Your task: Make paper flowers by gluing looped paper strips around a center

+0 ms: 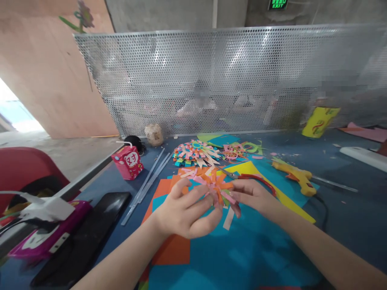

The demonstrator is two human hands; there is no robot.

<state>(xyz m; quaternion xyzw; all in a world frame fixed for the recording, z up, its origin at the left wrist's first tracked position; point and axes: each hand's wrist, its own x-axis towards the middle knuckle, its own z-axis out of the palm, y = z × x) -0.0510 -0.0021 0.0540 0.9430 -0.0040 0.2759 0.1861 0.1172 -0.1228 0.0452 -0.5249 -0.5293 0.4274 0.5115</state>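
Both hands hold a small paper flower [218, 187] made of pink and orange strips, just above the sheets of coloured paper [242, 249]. My left hand [184, 209] curls its fingers round the flower's left side. My right hand [252, 195] pinches its right side, with a pink strip hanging below the fingers. Red-handled scissors [250, 177] lie right behind my right hand. A finished multicoloured paper flower [195, 153] lies further back.
A yellow glue gun [298, 175] lies to the right with its cord. A red drink carton [128, 161], glue sticks [151, 177] and a black phone [102, 209] are on the left. A perforated metal screen [229, 76] closes the table's far edge.
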